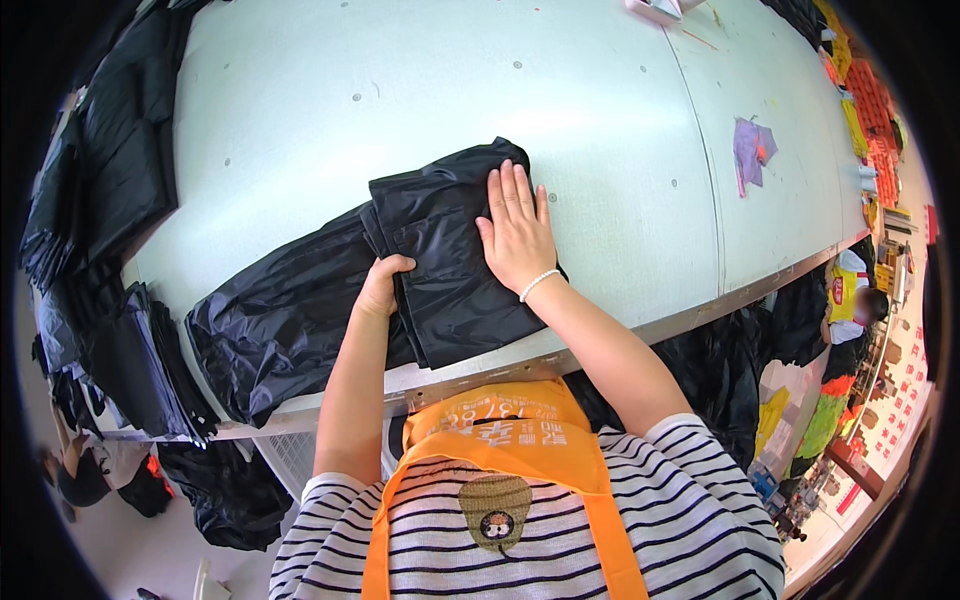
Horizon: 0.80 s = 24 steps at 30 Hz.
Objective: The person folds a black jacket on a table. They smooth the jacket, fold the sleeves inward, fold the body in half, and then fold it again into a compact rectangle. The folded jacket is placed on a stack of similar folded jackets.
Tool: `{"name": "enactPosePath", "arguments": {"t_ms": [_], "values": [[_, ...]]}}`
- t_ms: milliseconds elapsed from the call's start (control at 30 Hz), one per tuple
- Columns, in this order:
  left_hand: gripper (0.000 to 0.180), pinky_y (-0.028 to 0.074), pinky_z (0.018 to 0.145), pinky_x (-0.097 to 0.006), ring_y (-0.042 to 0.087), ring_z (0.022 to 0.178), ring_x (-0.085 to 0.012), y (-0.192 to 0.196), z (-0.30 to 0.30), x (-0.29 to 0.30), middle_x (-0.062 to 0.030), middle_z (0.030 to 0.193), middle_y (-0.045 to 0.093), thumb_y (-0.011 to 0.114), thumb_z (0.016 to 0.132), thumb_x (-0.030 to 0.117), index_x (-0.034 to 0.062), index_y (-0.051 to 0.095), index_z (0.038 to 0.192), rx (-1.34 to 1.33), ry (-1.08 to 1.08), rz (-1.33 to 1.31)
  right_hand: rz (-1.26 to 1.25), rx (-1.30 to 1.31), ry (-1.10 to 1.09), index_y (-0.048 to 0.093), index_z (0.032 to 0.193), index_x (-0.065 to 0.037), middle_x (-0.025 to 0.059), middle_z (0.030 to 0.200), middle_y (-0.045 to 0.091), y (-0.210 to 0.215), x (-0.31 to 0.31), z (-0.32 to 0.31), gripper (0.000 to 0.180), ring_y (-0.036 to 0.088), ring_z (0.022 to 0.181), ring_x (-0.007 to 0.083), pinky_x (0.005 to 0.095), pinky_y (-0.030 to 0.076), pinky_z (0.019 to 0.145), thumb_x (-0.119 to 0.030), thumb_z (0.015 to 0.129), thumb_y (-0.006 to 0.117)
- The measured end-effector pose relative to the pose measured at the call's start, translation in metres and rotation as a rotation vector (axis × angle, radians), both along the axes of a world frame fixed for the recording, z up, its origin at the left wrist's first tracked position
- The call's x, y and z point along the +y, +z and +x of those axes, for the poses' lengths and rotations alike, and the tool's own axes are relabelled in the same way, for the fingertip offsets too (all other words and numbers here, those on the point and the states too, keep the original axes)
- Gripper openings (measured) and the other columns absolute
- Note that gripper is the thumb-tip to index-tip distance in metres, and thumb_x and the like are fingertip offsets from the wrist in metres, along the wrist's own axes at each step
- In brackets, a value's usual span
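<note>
A garment of thin, shiny black fabric (pixel 445 255) lies partly folded on the pale table, close to its front edge. Its right part is a thick folded stack, while a longer single stretch runs off to the left with creases. My left hand (pixel 381 286) grips the stack's left edge, thumb on top and the other fingers hidden under the layers. Flat on the upper right of the stack rests my right hand (pixel 519 228), palm down with the fingers stretched out.
Piles of folded black garments (pixel 125 150) line the table's left side. A purple cloth scrap (pixel 754 155) lies on the table (pixel 610 110) at right, beyond a seam. Black fabric (pixel 715 375) hangs below the front edge. Another person (pixel 850 300) is at far right.
</note>
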<state>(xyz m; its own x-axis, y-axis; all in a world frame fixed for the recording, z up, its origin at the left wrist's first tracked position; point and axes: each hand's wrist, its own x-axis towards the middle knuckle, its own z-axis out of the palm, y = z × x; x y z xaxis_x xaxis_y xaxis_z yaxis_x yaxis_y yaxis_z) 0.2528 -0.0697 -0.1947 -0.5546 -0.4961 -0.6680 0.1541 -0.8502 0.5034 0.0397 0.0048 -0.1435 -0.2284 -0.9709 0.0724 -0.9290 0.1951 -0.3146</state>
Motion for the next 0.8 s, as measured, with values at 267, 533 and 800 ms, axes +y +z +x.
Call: {"name": "enactPosePath", "arguments": {"t_ms": [267,533,800], "values": [[0.064,0.041,0.098,-0.037,0.051,0.116,-0.0244,0.039,-0.016,-0.008,-0.018,0.126,0.055,0.068,0.086,0.032,-0.005,0.042,0.132,-0.596,-0.047,-0.39,0.02,0.08,0.033,0.034,0.145,-0.015,0.0143,0.154,0.021,-0.009,0.001,0.004,0.051,0.015,0.143,0.0294,0.0538,0.015,0.113,-0.03,0.096,0.043],[0.065,0.016,0.109,-0.059,0.027,0.139,-0.0337,0.091,-0.084,0.032,-0.0137,0.149,0.033,0.053,0.088,0.045,0.0116,0.038,0.142,-1.307,-0.442,-1.687,-0.026,0.125,0.035,0.043,0.139,-0.013,0.0143,0.149,0.03,-0.006,-0.007,0.003,0.051,0.026,0.139,0.0297,0.0536,0.017,0.112,-0.032,0.092,0.049],[0.07,0.013,0.113,-0.051,0.021,0.142,-0.0314,0.03,-0.039,0.03,-0.0133,0.153,0.025,0.049,0.089,0.045,0.0074,0.03,0.146,-1.153,-0.374,-1.673,-0.154,0.005,0.192,0.053,0.128,-0.008,0.0079,0.132,0.049,-0.006,-0.07,-0.042,0.042,0.04,0.127,0.0256,0.0498,0.026,0.107,-0.032,0.093,0.049]]}}
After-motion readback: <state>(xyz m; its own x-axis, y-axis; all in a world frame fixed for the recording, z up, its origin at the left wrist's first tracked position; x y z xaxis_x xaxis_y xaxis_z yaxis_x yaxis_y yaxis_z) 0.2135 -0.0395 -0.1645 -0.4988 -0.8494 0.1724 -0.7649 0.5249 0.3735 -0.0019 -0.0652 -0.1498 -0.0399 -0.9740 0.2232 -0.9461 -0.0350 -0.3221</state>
